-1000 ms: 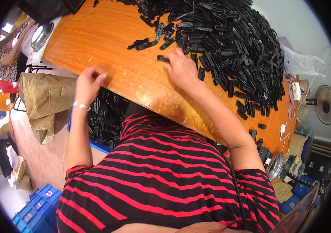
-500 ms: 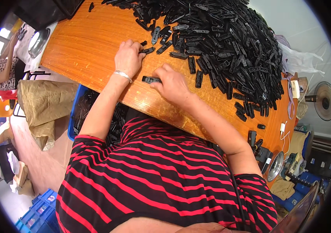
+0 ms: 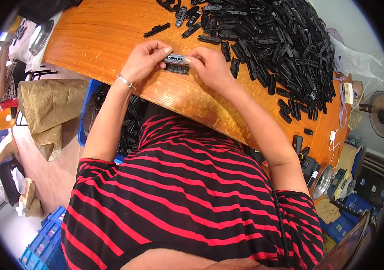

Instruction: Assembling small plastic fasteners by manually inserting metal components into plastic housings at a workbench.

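Both my hands grip the ends of a small grey slotted plastic part (image 3: 175,59) above the wooden table's near edge. My left hand (image 3: 146,60) pinches its left end between thumb and fingers. At the other end, my right hand (image 3: 211,67) has its thumb and fingertips closed on it. Just below lies a second, black plastic part (image 3: 177,69); whether it touches the fingers is hard to tell. Farther off, a long thin black part (image 3: 157,30) rests alone on the table. Another grey slotted part (image 3: 181,16) sits near the loose black pieces.
A large heap of black plastic parts (image 3: 273,49) covers the table's far right. The wooden table (image 3: 93,40) extends left. Below its edge stands a blue bin (image 3: 83,121) of dark parts, beside a brown sack (image 3: 52,108). A fan (image 3: 380,114) is at the right.
My hands have come together on the grey slotted part. My left hand has let go of a black part; a long thin one now lies farther away on the table.
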Motion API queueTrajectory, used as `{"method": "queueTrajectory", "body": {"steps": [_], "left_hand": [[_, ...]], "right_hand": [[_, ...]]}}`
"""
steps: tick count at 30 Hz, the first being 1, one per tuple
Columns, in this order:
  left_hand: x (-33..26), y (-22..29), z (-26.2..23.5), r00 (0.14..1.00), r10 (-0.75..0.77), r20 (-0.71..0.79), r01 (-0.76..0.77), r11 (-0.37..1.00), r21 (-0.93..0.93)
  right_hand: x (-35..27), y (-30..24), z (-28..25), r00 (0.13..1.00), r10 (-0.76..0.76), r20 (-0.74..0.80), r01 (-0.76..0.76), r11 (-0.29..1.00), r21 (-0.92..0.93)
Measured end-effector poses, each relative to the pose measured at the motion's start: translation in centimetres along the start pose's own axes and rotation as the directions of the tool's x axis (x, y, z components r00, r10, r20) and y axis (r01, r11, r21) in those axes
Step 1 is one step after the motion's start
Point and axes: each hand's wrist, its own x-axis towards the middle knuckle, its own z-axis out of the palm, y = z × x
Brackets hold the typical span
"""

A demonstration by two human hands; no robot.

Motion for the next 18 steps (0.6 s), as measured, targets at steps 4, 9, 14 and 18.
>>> {"method": "queueTrajectory", "body": {"steps": [4, 9, 14, 18], "left_hand": [[-0.4, -1.2, 0.5, 0.994, 0.091, -0.064, -0.085, 0.992, 0.088], [-0.1, -2.2, 0.6, 0.989, 0.104, -0.101, -0.086, 0.982, 0.165], [0.4, -3.2, 0.6, 0.986, 0.092, -0.137, -0.057, 0.969, 0.241], [0.3, -2.9, 0.5, 0.991, 0.032, -0.132, 0.008, 0.956, 0.294]], "right_hand": [[-0.4, -1.3, 0.0, 0.796, 0.502, 0.338, -0.605, 0.684, 0.408], [-0.7, -1.0, 0.9, 0.756, 0.532, 0.381, -0.654, 0.609, 0.449], [-0.5, -0.7, 1.3, 0.737, 0.566, 0.369, -0.675, 0.603, 0.425], [0.3, -1.1, 0.5, 0.675, 0.575, 0.462, -0.735, 0.572, 0.363]]}}
